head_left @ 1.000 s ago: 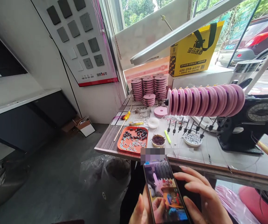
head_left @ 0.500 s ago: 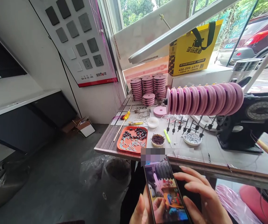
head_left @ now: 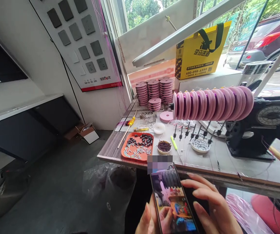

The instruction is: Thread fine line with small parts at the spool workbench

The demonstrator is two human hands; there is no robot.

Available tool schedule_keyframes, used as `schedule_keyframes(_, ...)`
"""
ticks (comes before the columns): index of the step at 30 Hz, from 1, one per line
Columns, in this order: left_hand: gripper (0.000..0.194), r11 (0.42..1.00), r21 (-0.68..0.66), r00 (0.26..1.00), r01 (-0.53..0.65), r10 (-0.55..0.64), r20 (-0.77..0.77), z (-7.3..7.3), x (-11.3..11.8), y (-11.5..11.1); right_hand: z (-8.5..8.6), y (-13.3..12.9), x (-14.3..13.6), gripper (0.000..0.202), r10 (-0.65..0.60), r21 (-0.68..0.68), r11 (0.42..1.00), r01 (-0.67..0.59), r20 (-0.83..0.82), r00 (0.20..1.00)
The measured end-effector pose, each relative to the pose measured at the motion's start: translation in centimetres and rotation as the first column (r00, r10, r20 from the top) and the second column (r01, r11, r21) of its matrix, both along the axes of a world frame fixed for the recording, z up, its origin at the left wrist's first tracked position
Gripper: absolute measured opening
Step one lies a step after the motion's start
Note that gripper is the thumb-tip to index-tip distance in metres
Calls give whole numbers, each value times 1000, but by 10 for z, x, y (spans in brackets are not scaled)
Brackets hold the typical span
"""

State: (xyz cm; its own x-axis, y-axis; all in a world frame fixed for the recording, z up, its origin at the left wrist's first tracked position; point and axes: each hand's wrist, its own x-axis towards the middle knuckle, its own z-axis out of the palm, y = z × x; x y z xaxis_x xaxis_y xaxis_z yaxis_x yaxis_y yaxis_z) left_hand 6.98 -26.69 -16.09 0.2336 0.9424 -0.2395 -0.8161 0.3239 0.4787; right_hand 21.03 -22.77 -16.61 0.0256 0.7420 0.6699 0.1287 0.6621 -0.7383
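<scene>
A smartphone (head_left: 175, 203) with a lit screen is tilted upright at the bottom centre, below the table's front edge. My left hand (head_left: 146, 219) holds it from the left and beneath, thumb along its left side. Around the phone's right edge curl the fingers of my right hand (head_left: 214, 206), fingertips touching its side. The screen shows a picture of a hand and colourful items. Just beyond the phone, an orange tray (head_left: 124, 155) holds black and silver small parts. Beside it are a bowl of dark brown pieces (head_left: 164, 147) and a green-handled tool (head_left: 174, 143).
Pink spools (head_left: 213, 103) line a rod on a black machine (head_left: 259, 130), with weights hanging below. Stacked pink discs (head_left: 153, 91), a bowl of white beads (head_left: 200, 144) and a yellow bag (head_left: 201, 53) stand behind. A white lamp arm (head_left: 188, 32) crosses above.
The view has shifted very slightly, so the table items appear a little further left. Both hands keep their hold on the phone.
</scene>
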Motion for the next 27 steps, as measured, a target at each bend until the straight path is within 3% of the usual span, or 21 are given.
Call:
schedule_keyframes(4, 45, 1000, 8, 1000, 0, 0, 29, 0, 1, 0, 5, -6, -9, 10, -32, -100, 995, 23, -88, 996)
schedule_keyframes(13, 49, 998, -60, 992, -34, 41, 118, -12, 3, -1, -3, -5, -3, 12, -6, -126, 992, 6, 5, 1000)
schedule_keyframes(21, 41, 995, -81, 992, -60, 50, -119, -22, -5, -4, -3, -3, -2, 13, 18, -111, 994, -2, 144, 989)
schedule_keyframes(27, 48, 992, -117, 998, -48, 44, -34, -13, 0, -5, -7, -1, 1, 13, 36, -114, 993, -12, 212, 977)
